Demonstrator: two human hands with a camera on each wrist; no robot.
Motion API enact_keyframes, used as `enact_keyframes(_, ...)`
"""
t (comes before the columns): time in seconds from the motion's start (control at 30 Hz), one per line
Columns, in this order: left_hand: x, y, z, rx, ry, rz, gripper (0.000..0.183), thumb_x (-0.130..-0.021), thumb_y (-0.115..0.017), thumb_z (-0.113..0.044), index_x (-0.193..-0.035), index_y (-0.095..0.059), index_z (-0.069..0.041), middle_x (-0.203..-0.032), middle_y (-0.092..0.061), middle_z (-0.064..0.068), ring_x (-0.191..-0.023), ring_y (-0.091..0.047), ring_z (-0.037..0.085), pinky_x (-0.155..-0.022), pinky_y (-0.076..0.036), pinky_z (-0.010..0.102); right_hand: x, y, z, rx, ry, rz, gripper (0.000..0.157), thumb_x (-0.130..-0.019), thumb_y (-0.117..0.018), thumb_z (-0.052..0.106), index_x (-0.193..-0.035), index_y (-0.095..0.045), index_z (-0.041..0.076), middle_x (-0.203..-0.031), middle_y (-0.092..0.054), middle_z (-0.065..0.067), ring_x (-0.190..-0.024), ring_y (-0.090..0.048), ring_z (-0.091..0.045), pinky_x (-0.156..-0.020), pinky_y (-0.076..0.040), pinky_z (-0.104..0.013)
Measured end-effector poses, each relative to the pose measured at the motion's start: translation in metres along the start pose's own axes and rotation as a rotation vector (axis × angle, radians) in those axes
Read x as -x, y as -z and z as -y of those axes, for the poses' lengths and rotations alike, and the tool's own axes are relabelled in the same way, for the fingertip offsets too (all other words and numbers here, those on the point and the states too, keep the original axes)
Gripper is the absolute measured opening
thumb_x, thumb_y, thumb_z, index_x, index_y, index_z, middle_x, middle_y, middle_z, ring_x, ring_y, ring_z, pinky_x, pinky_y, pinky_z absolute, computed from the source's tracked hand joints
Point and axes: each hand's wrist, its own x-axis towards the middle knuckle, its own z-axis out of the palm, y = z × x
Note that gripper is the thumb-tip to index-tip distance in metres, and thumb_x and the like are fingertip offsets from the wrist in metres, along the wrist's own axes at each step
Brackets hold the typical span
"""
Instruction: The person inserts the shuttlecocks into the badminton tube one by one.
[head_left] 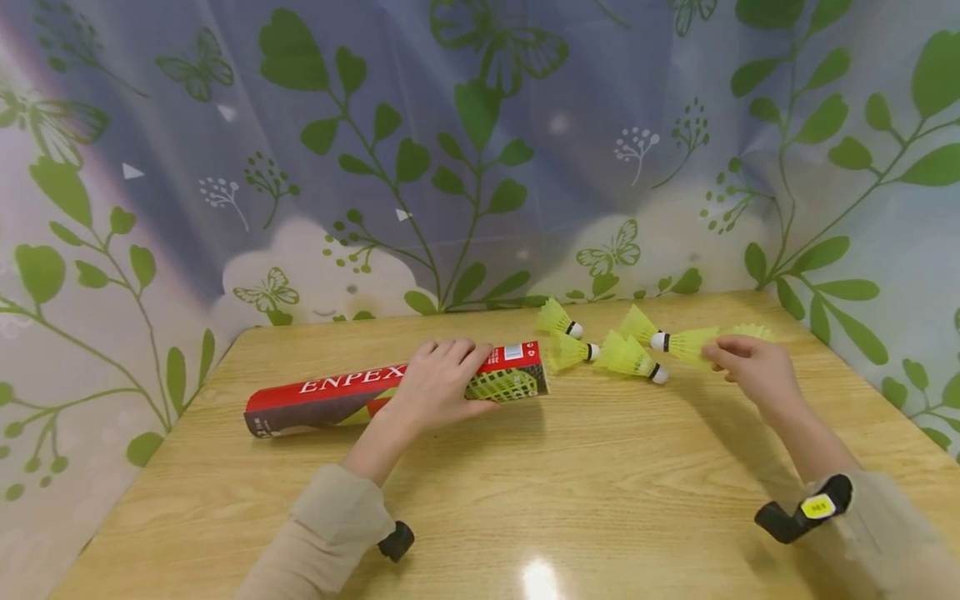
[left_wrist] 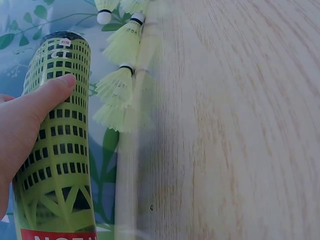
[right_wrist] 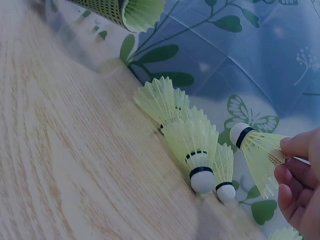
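In the head view my left hand (head_left: 442,375) grips a red and dark badminton tube (head_left: 330,396) marked ENPEX, which lies on its side. The left wrist view shows the thumb along the tube's green mesh print (left_wrist: 65,130). My right hand (head_left: 757,375) pinches a yellow shuttlecock (head_left: 688,343) by its skirt, the white cork pointing left. Several more yellow shuttlecocks lie between the hands, among them one with its cork to the front right (head_left: 630,358). At the tube's right end, a yellow skirt (right_wrist: 142,14) shows in the right wrist view.
Everything lies on a wooden table (head_left: 585,483). A patterned curtain (head_left: 420,167) with leaves and butterflies hangs along the back and sides. Behind the right hand, another yellow skirt (head_left: 752,331) partly shows near the table's back right.
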Motion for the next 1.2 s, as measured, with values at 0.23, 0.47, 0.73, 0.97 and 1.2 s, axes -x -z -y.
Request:
enact_keyframes(0.23,0.0,0.0,0.0,-0.006,-0.002,0.008,0.076,-0.065,-0.073,-0.06,-0.12,-0.057,-0.01,-0.102,-0.058,0.006,-0.089,-0.059,0.023,-0.077,-0.045,0.042,0.003,-0.01,0.014,-0.089,0.033,0.022,0.051,-0.092,-0.057,0.029,-0.12,-0.053,-0.014,-0.082,-0.056,0.025,-0.072,-0.055,0.004,-0.064,-0.049,-0.02)
enact_keyframes(0.47,0.001,0.001,-0.001,-0.004,0.009,0.022,0.076,-0.065,-0.074,-0.059,-0.12,-0.057,-0.01,-0.102,-0.058,0.007,-0.088,-0.059,0.024,-0.077,-0.045,0.041,0.002,-0.024,0.03,-0.111,0.056,0.079,0.052,-0.092,-0.057,0.033,-0.12,-0.054,-0.011,-0.089,-0.058,0.02,-0.077,-0.055,0.0,-0.067,-0.048,-0.021)
enact_keyframes(0.73,0.0,-0.001,0.0,0.003,0.008,0.008,0.076,-0.065,-0.074,-0.059,-0.12,-0.058,-0.01,-0.102,-0.059,0.007,-0.087,-0.059,0.024,-0.076,-0.045,0.04,0.003,-0.04,0.043,-0.15,0.074,0.096,0.048,-0.091,-0.059,0.03,-0.117,-0.057,-0.011,-0.096,-0.061,0.01,-0.077,-0.056,-0.002,-0.069,-0.049,-0.026)
enact_keyframes(0.97,0.001,-0.001,-0.001,-0.003,0.01,0.015,0.076,-0.065,-0.073,-0.06,-0.12,-0.058,-0.011,-0.103,-0.058,0.007,-0.088,-0.059,0.024,-0.074,-0.044,0.039,0.005,-0.055,0.052,-0.158,0.064,0.153,0.048,-0.09,-0.061,0.03,-0.116,-0.058,-0.01,-0.119,-0.054,-0.019,-0.08,-0.054,-0.004,-0.071,-0.05,-0.029)
enact_keyframes(1.2,0.001,-0.001,-0.001,0.004,0.013,0.02,0.076,-0.065,-0.073,-0.059,-0.121,-0.057,-0.011,-0.103,-0.058,0.007,-0.088,-0.058,0.024,-0.074,-0.044,0.039,0.005,-0.069,0.058,-0.178,0.071,0.193,0.041,-0.089,-0.063,0.027,-0.111,-0.062,-0.008,-0.094,-0.06,0.001,-0.081,-0.055,-0.009,-0.074,-0.05,-0.034)
